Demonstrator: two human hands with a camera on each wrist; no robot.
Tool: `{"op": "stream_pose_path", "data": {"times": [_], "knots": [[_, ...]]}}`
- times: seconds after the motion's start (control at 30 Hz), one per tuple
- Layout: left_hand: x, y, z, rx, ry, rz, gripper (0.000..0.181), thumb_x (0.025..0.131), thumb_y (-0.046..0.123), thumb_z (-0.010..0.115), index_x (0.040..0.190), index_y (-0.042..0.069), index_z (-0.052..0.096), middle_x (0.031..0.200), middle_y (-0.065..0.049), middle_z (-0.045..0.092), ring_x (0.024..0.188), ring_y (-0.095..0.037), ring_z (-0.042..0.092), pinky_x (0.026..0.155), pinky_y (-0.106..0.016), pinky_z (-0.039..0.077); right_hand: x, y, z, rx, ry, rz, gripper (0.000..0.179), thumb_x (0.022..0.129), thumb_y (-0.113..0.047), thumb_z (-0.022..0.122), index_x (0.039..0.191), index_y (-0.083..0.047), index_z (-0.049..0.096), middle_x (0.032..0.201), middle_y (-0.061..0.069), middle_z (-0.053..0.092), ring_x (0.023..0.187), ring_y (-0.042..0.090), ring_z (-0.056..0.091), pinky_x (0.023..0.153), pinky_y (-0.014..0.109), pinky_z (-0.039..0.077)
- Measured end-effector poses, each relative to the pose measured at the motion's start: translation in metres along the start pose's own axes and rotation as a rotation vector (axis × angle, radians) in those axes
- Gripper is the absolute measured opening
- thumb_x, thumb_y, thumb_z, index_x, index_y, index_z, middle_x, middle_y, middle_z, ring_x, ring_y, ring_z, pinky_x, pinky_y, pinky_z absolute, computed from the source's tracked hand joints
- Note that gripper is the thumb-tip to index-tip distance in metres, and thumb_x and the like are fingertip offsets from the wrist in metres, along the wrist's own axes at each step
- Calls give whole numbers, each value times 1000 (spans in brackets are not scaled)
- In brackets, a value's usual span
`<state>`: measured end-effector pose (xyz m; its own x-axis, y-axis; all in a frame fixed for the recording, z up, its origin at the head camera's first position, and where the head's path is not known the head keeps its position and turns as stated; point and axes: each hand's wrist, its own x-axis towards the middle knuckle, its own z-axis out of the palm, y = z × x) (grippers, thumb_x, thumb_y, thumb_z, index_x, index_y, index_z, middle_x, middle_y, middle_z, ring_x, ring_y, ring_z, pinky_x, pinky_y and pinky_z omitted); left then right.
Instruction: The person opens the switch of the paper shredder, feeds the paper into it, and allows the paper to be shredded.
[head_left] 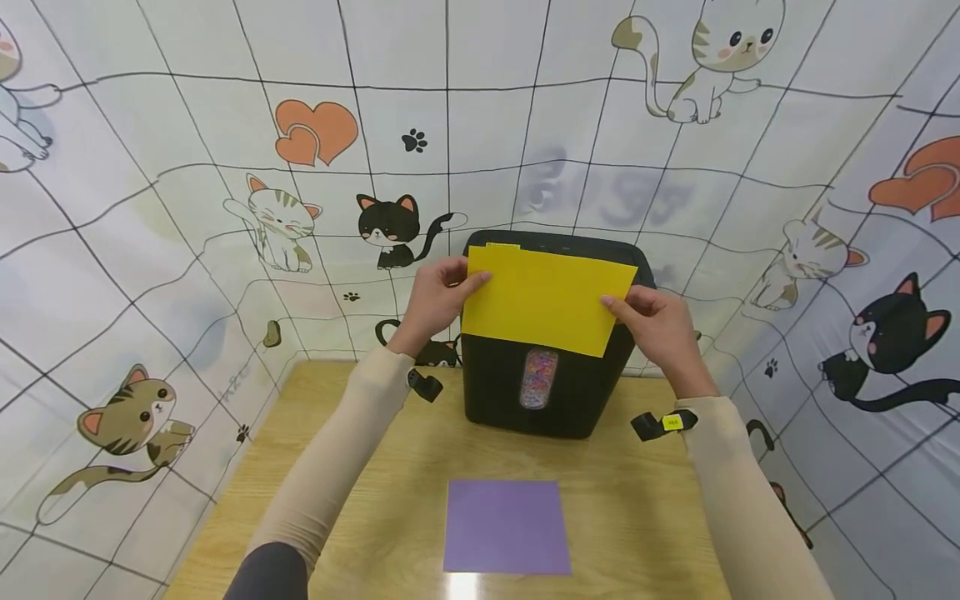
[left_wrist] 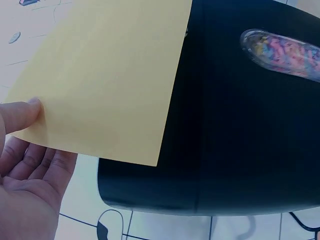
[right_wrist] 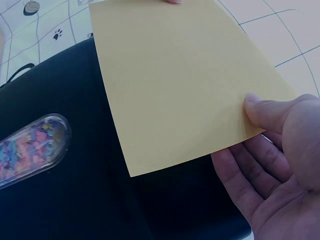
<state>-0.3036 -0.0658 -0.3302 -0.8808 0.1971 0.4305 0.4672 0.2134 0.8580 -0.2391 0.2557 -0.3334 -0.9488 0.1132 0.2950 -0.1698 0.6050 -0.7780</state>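
A yellow sheet of paper (head_left: pixel 547 300) is held up between both hands in front of the top of a black paper shredder (head_left: pixel 495 387). My left hand (head_left: pixel 438 296) pinches its left edge, thumb on the near face and fingers behind. At the right edge, my right hand (head_left: pixel 660 325) pinches it the same way. Both wrist views show the thumbs pressed on the sheet, pale yellow there. Through the shredder's clear oval window (head_left: pixel 539 377), colourful paper shreds show. The paper hides much of the shredder's upper front, and its slot cannot be seen.
A purple sheet of paper (head_left: pixel 507 527) lies flat on the wooden table (head_left: pixel 375 483), nearer to me than the shredder. Behind and at both sides hangs a white cloth (head_left: pixel 487 125) printed with cats, hearts and grid lines.
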Motion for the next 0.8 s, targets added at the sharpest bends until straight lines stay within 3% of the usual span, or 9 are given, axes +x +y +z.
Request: {"op": "stream_pose_path", "data": {"times": [0.27, 0.47, 0.6, 0.8], "knots": [[24, 9, -1, -2, -19, 38, 30, 96, 32, 74, 114, 8, 75, 106, -11, 76, 90, -20, 71, 82, -31, 62, 16, -10, -13, -16, 31, -27, 57, 90, -65, 66, 92, -8, 69, 82, 12, 58, 76, 26, 47, 62, 34, 37], [40, 17, 1, 7, -21, 63, 29, 97, 30, 73, 115, 7, 75, 107, -11, 76, 91, -20, 71, 84, -32, 62, 33, -19, -20, -2, 56, -16, 57, 90, -63, 68, 114, -13, 76, 100, 3, 73, 87, 22, 52, 70, 32, 39], [50, 23, 3, 14, -24, 57, 30, 97, 30, 73, 114, 6, 74, 108, -11, 75, 92, -19, 70, 84, -31, 61, 40, -22, -26, 6, 64, 3, 57, 89, -63, 69, 115, -12, 76, 101, 5, 72, 88, 22, 51, 69, 34, 35], [62, 30, 3, 45, -17, 39, 27, 97, 31, 73, 113, 10, 74, 110, -8, 76, 95, -17, 71, 86, -31, 60, 51, -27, -31, 6, 58, 28, 64, 89, -63, 69, 129, -14, 72, 120, 10, 74, 103, 18, 60, 85, 30, 47]]}}
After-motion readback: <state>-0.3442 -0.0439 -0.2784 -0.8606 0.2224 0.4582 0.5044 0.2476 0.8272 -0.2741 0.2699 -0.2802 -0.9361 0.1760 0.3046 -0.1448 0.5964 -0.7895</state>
